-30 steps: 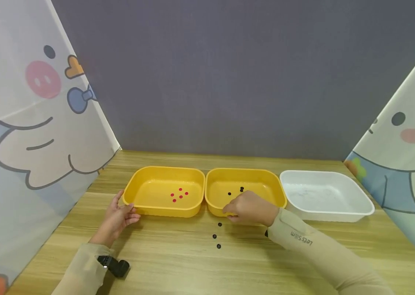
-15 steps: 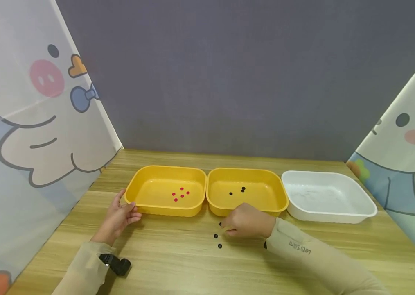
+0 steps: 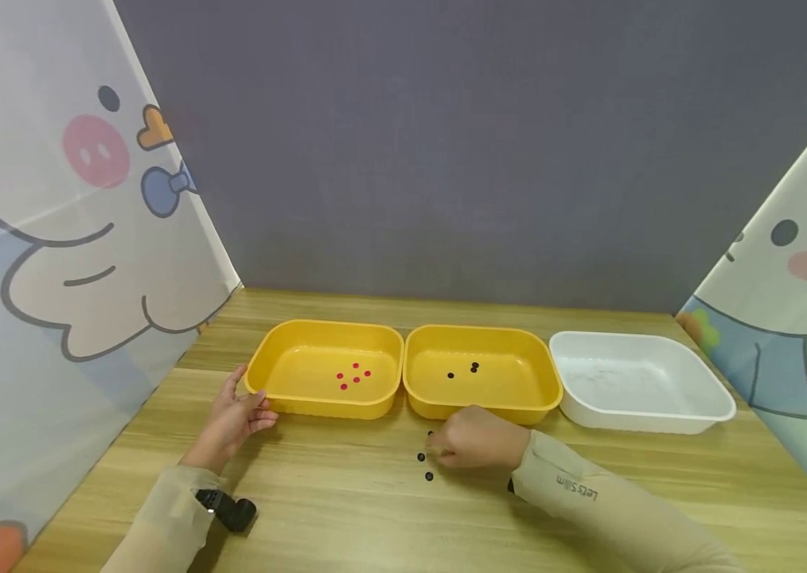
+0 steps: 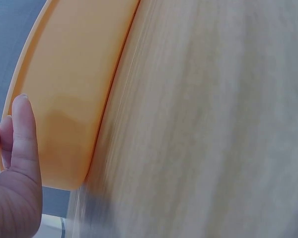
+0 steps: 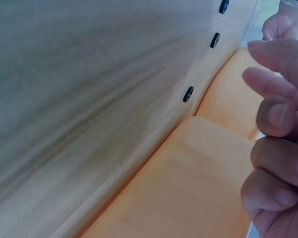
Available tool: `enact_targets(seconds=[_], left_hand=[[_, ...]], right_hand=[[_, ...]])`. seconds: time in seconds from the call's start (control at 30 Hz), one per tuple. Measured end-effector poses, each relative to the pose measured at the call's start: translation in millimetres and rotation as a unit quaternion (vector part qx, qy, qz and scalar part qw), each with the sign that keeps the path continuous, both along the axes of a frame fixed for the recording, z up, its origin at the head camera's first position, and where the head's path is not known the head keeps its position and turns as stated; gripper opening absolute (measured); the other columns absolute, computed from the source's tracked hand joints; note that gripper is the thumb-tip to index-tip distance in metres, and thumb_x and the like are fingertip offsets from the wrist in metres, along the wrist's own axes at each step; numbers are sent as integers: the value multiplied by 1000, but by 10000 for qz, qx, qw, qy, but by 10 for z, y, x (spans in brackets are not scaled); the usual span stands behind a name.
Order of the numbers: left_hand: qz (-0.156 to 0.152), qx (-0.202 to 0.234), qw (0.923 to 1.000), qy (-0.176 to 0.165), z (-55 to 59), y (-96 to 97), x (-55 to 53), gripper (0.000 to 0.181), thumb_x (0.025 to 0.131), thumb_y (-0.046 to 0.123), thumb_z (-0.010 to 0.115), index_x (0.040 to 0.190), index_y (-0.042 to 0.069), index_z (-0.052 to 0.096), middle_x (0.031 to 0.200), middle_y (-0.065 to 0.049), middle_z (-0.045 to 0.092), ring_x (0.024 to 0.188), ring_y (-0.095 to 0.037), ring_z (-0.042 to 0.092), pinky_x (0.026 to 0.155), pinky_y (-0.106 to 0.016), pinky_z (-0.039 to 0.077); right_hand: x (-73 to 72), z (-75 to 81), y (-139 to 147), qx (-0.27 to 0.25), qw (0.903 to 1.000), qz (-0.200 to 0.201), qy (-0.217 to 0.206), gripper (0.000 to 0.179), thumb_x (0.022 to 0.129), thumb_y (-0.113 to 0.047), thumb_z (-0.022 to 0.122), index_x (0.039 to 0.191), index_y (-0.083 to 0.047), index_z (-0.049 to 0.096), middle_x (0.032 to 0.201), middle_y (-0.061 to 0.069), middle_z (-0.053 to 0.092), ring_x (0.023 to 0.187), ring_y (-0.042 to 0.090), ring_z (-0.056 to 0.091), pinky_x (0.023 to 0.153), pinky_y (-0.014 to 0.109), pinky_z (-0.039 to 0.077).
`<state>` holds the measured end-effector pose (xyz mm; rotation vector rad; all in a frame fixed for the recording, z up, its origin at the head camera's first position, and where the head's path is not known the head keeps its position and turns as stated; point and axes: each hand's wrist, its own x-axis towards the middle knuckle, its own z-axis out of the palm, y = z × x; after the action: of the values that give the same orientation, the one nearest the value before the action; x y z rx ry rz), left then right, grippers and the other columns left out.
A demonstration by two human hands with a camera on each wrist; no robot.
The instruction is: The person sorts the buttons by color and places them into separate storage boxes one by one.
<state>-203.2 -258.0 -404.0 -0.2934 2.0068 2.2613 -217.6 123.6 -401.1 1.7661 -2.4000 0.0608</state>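
Note:
My right hand (image 3: 478, 438) is low over the table, in front of the middle yellow tray (image 3: 411, 398). Its foremost fingertips reach toward three small black discs that look like buttons; the nearest black button (image 5: 188, 94) lies close to the tray's front wall. In the right wrist view two fingers stretch forward with a gap between them, and the others curl. Nothing shows between the fingers. My left hand (image 3: 230, 422) touches the near left corner of the left yellow tray (image 3: 325, 408), thumb and forefinger spread around the outside; the left wrist view shows a straight digit (image 4: 24, 134) against the wall.
Several red buttons (image 3: 356, 380) lie inside the left tray. Three black buttons (image 3: 450, 376) are in the middle one. To the right stands a white tray (image 3: 647, 422) beside the middle tray. A grey partition (image 3: 403, 159) rises behind the wooden table (image 3: 332, 501).
My right hand has come back from above the middle tray's front rim, down and toward me, to beside the black buttons on the table. The left hand stays at its tray corner.

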Motion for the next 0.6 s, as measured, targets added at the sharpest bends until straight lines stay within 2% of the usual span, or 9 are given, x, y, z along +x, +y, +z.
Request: enact_targets(seconds=[0.17, 0.33, 0.6], left_hand=[[51, -17, 10000, -54, -2, 0, -2, 75, 102, 1, 36, 152, 19, -16, 70, 2, 56, 55, -9, 62, 59, -23, 58], [63, -16, 9999, -85, 2, 1, -2, 75, 102, 2, 37, 152, 19, -16, 70, 2, 56, 55, -9, 63, 59, -23, 58], [22, -42, 10000, -34, 5, 12, -1, 75, 102, 2, 37, 152, 19, -17, 70, 2, 55, 55, -8, 62, 59, -22, 58]], right_hand=[[-19, -11, 2, 199, 9993, -233, -223, 21, 83, -16, 69, 73, -18, 50, 59, -11, 34, 49, 1, 33, 43, 12, 29], [-21, -36, 1, 463, 9941, -732, -646, 19, 85, -21, 69, 78, -16, 52, 55, -13, 32, 48, -1, 32, 43, 12, 29], [-32, -78, -16, 676, 9879, -1118, -840, 15, 87, -25, 67, 86, -14, 57, 55, -12, 31, 47, 0, 32, 43, 14, 29]])
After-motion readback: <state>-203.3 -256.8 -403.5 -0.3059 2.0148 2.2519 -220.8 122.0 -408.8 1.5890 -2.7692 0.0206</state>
